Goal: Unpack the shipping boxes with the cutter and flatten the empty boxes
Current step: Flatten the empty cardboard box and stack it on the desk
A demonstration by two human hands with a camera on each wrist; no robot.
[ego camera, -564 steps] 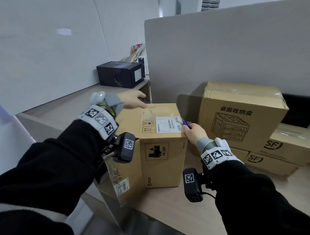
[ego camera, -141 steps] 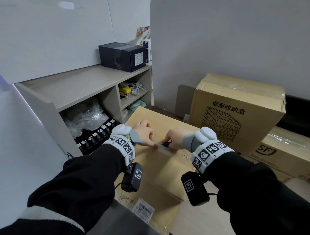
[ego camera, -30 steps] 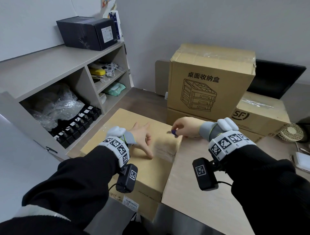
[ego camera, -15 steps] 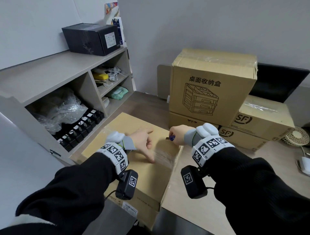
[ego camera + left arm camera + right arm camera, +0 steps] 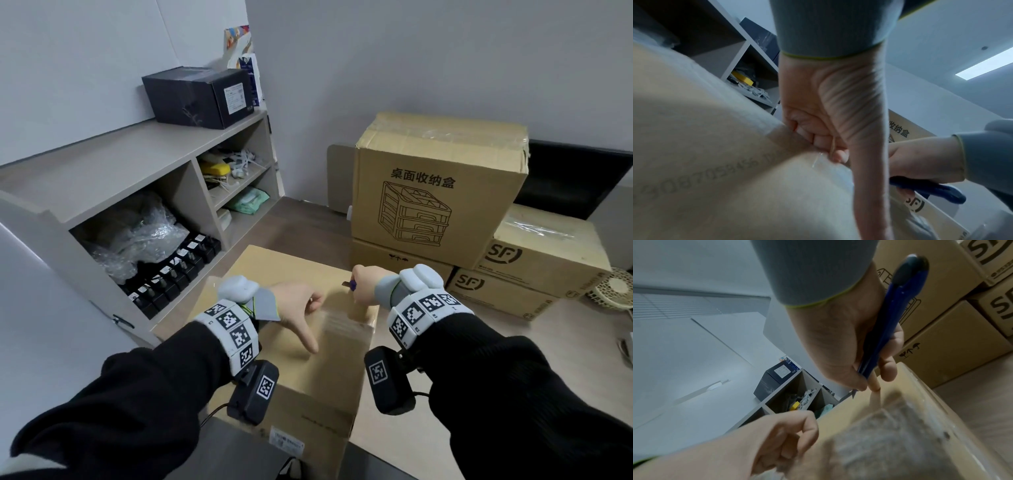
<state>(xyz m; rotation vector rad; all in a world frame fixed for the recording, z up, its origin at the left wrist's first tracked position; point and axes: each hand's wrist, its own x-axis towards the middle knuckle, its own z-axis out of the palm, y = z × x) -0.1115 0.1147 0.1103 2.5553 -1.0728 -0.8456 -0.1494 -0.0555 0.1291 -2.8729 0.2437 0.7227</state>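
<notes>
Fingers of the right hand (image 5: 363,287) wrap the blue cutter (image 5: 892,318), its short blade out and sitting at the far end of the taped seam on the shipping box (image 5: 298,383). The left hand (image 5: 297,308) braces the box top just beside it, fingers curled under with knuckles on the cardboard and the thumb stretched back toward the body, holding nothing. That box lies at the near edge of the desk (image 5: 479,349), its near end overhanging.

Main risk, as I judge it: the left hand lies close beside the seam, so a blade pulled toward the body could skid off the glossy tape and catch a knuckle or the thumb. Pressing too deep could score whatever is packed inside. Downward force on the overhanging end might tip the box off the desk. Stacked boxes (image 5: 442,185) stand just behind the right wrist, and a back-swing could knock them
</notes>
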